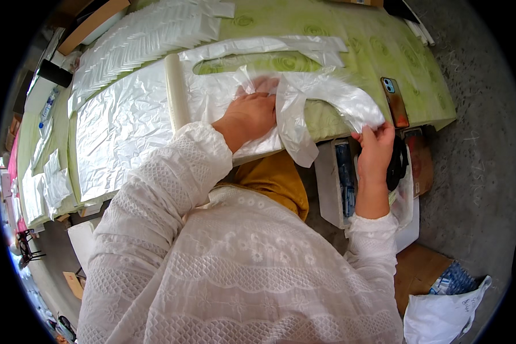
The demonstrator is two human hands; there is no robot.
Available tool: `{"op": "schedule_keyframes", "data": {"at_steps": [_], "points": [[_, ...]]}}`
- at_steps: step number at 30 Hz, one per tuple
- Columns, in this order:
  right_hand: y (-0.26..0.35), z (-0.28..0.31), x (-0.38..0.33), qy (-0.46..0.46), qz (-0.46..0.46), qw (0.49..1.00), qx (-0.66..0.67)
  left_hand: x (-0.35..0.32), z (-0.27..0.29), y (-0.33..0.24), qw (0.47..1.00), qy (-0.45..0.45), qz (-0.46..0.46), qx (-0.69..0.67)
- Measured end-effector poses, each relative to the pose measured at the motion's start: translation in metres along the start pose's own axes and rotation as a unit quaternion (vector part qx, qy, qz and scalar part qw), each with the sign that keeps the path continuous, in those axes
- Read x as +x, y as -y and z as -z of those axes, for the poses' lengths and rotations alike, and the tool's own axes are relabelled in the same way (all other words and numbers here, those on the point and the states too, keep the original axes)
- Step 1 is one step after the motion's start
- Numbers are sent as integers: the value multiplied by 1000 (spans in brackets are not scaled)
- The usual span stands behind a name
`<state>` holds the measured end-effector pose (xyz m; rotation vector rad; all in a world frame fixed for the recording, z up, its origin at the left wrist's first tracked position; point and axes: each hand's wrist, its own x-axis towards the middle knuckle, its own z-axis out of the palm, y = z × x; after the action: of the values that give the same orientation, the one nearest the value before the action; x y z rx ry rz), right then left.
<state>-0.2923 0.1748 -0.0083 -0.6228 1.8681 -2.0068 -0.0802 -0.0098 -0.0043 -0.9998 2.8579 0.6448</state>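
A thin white plastic bag with loop handles (350, 97) lies spread on the table near its front edge. My right hand (375, 149) pinches the end of its right handle, just past the table edge. My left hand (251, 114) lies flat on the bag, its fingers stretched forward and partly covered by the clear film. One strip of the bag (292, 129) hangs over the edge between my hands. To the left, a pale roll or tube (176, 92) lies across a wide sheet of crinkled white plastic (120, 123).
The table has a green patterned cover (378, 40). Overlapping folded white bags (149, 37) fill its far left part. A phone (395, 102) lies at the right edge. Below stand an open bin (329, 183), a cardboard box (421, 269) and a white bag (444, 315).
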Motion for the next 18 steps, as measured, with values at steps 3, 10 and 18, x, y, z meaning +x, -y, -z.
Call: {"op": "schedule_keyframes", "data": {"at_steps": [3,10,18], "points": [[17,-17,14,72,-76,994,12,0,3,2,999,22,10,-27],[-38,-9,75,49,5,979,-198,2,-10,5,999,-39,-29,-7],[-16,-88,27,307,285,806,-418,7,-13,10,1000,1,-6,27]]}}
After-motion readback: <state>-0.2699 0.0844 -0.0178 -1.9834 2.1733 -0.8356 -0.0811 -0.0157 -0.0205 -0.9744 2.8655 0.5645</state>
